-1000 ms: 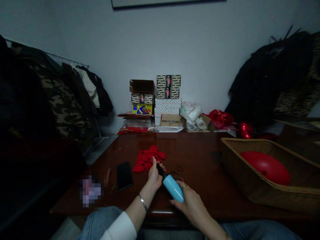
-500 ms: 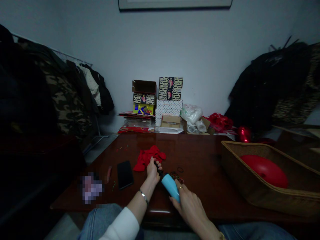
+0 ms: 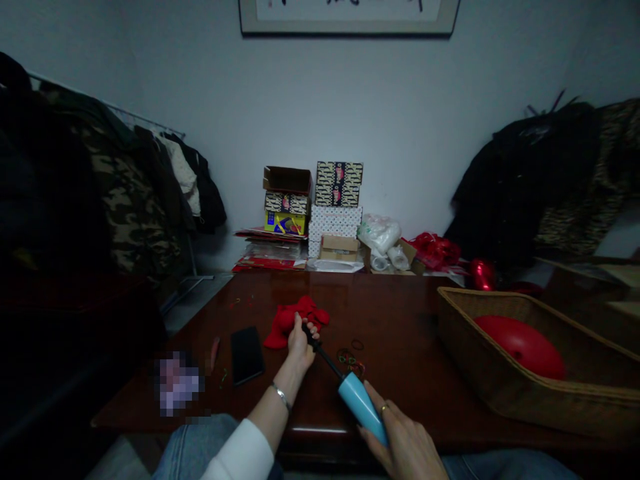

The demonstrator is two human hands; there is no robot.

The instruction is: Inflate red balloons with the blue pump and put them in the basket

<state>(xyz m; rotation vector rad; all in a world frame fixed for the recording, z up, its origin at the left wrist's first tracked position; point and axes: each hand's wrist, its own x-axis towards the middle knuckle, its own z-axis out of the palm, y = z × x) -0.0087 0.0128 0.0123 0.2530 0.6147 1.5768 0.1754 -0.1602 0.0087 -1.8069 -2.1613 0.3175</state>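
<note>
A light-blue hand balloon pump (image 3: 363, 408) slants across the near side of the table, its black rod drawn out of the barrel. My right hand (image 3: 405, 433) is wrapped round the blue barrel. Closed round the black end of the pump is my left hand (image 3: 301, 343), thumb on top. Directly beyond it lies a heap of limp red balloons (image 3: 313, 312). A smoother red piece bulges beside my left fingers; whether it is fitted on the nozzle is hidden. Several rubber bands (image 3: 350, 360) lie right of the rod.
A wicker basket (image 3: 490, 393) with an inflated red balloon (image 3: 523, 347) stands at the table's right. Left are a black phone (image 3: 247, 355), a small reddish stick (image 3: 215, 353) and a blurred-out item (image 3: 179, 383). Stacked boxes (image 3: 336, 227) stand beyond the table (image 3: 395, 313).
My right hand has drawn the blue barrel back towards me, so more black rod shows. The red piece by my left hand looks fuller. The view has tipped up slightly.
</note>
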